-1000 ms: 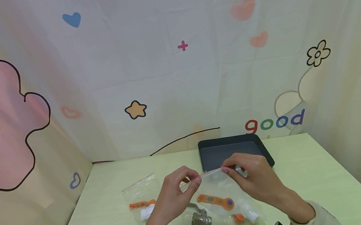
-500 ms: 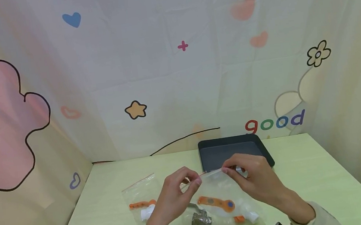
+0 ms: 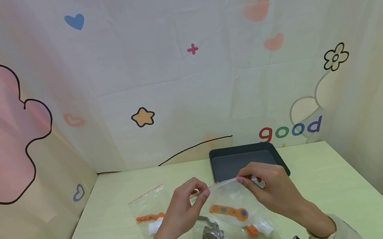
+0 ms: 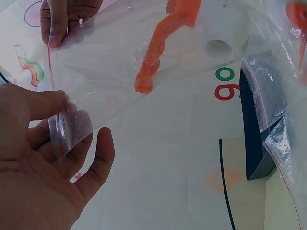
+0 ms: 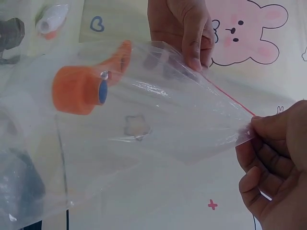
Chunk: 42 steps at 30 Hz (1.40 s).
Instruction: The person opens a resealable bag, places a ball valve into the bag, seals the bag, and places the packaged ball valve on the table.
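Note:
Both hands hold up one clear zip bag by its red-lined top edge. At the left end of that edge, the left hand pinches the film between thumb and fingers. The right hand pinches the other end. Inside the bag is an orange handle-like part with a blue round end. A white hollow cylinder shows through the film in the left wrist view. A small orange piece and a white piece lie lower down; the film makes it unclear which bag holds them.
Left of the hands lies another clear zip bag with an orange part and a white piece. A grey metallic-looking part sits near the front of the table. At the back stands a dark tray.
The left hand has moved very slightly left, and the small orange piece has tilted a little. The right hand's pinch on the bag is unchanged.

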Each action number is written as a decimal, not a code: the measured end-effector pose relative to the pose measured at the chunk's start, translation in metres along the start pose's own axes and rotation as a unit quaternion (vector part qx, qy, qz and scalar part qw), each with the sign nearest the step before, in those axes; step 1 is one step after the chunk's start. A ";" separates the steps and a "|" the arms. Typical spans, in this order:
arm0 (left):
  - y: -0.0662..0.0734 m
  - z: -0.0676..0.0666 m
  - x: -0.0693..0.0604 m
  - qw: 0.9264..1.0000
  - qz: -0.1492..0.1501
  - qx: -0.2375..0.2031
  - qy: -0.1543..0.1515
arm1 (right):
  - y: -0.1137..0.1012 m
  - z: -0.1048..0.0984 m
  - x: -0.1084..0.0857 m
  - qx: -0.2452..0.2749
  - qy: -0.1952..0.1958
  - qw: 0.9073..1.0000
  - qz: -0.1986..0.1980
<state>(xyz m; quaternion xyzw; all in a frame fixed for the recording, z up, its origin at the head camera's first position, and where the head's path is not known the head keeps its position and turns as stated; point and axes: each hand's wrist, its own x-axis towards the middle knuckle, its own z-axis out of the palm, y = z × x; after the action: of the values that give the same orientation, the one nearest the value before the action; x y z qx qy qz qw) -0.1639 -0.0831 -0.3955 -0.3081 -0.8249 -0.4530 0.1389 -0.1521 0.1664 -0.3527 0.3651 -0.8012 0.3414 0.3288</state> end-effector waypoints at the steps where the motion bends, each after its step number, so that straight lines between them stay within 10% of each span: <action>1: 0.000 0.000 0.000 1.000 -0.002 -0.003 -0.003 | 0.000 0.000 0.000 0.001 0.000 1.000 0.000; 15: -0.007 0.002 0.002 0.993 -0.052 -0.095 -0.047 | 0.000 0.001 0.001 0.008 -0.002 1.000 0.005; 42: -0.002 0.000 0.001 0.997 -0.009 -0.072 -0.018 | -0.001 -0.003 0.002 0.001 -0.003 1.000 0.004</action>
<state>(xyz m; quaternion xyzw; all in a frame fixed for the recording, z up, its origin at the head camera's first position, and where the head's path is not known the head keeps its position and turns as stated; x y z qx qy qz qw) -0.1665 -0.0835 -0.3963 -0.3180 -0.7950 -0.5072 0.0977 -0.1516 0.1672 -0.3495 0.3631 -0.8033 0.3425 0.3248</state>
